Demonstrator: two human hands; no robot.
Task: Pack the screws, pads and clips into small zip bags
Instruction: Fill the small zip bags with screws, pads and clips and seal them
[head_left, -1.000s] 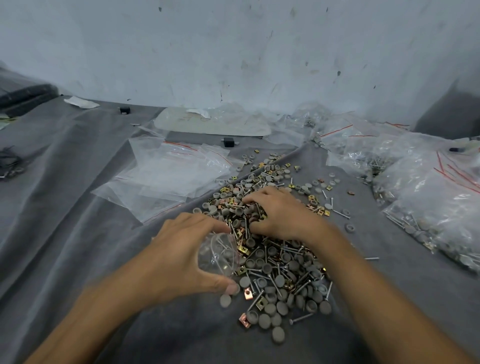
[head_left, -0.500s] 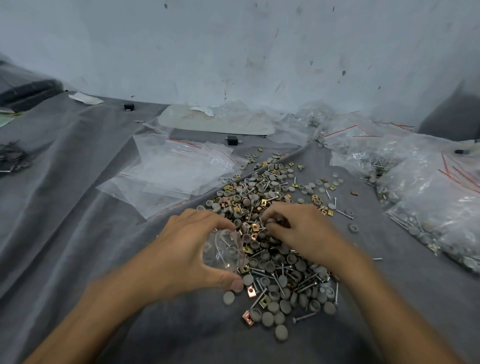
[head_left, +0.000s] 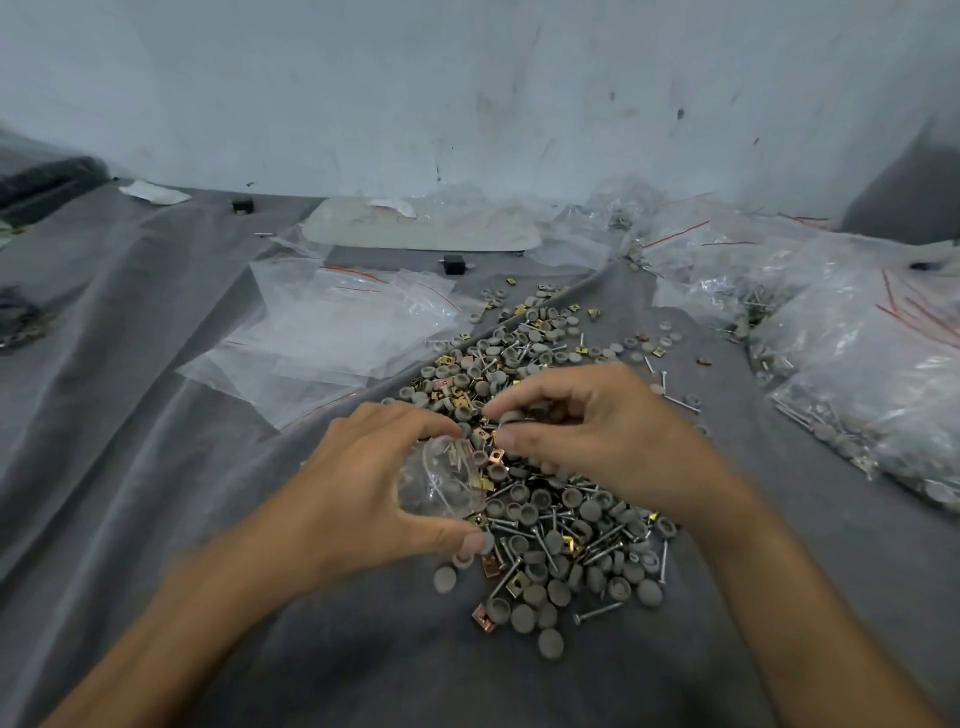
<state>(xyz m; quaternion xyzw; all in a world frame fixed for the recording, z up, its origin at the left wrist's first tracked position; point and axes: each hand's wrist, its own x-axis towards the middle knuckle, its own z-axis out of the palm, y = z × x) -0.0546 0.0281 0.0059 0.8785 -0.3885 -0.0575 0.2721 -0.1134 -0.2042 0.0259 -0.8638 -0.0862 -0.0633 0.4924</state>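
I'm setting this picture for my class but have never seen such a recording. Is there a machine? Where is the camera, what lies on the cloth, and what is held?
No machine: these are a person's two bare hands, filmed by one wide-angle camera worn on the head, looking forward and down, so the arms enter from the bottom. On the grey cloth lies a pile of parts: round grey pads, silver screws and brass-coloured clips. Left of it sits a stack of empty zip bags; on the right are filled bags. The left hand holds a small clear zip bag with a few parts inside. The right hand pinches what looks like a grey pad beside the bag.
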